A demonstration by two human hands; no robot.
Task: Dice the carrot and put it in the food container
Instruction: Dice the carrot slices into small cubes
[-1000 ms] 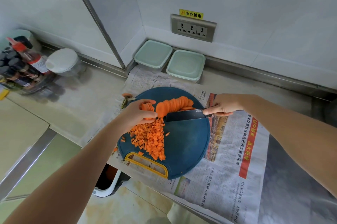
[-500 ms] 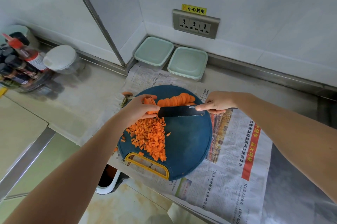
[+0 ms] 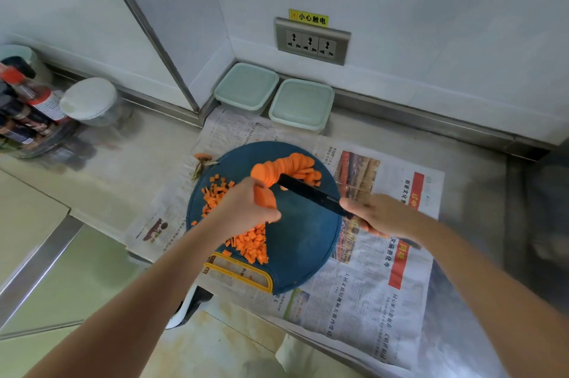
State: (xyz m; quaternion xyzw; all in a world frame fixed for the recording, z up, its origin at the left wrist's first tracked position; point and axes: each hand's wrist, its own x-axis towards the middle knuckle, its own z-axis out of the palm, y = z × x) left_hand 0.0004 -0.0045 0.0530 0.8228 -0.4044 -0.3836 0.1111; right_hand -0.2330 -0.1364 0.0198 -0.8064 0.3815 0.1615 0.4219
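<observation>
The left hand (image 3: 246, 208), at the centre of the frame, had its fingers curled round a stack of carrot slices (image 3: 265, 198), held just above the cutting board (image 3: 308, 242). The right hand (image 3: 385, 216), right of centre, was closed round the handle of the knife (image 3: 311, 194), its foremost finger reaching onto the dark blade. The blade pointed toward the upper left, its tip beside that stack and against the row of sliced carrot (image 3: 292, 165) lying along the board's upper edge.

The diced carrot (image 3: 251, 243) lay heaped on the left half of the round blue board, partly hidden under the left hand, with more cubes scattered above the wrist. A carrot top (image 3: 201, 158) lay just off the board's upper left rim. The board rested on a newspaper (image 3: 369, 285) spread over the desk (image 3: 138, 156).

Two food containers (image 3: 301, 103), both lidded, stood side by side against the wall, above the board. Bottles (image 3: 27, 106) and a white-lidded jar (image 3: 89, 99) crowded the left edge.
</observation>
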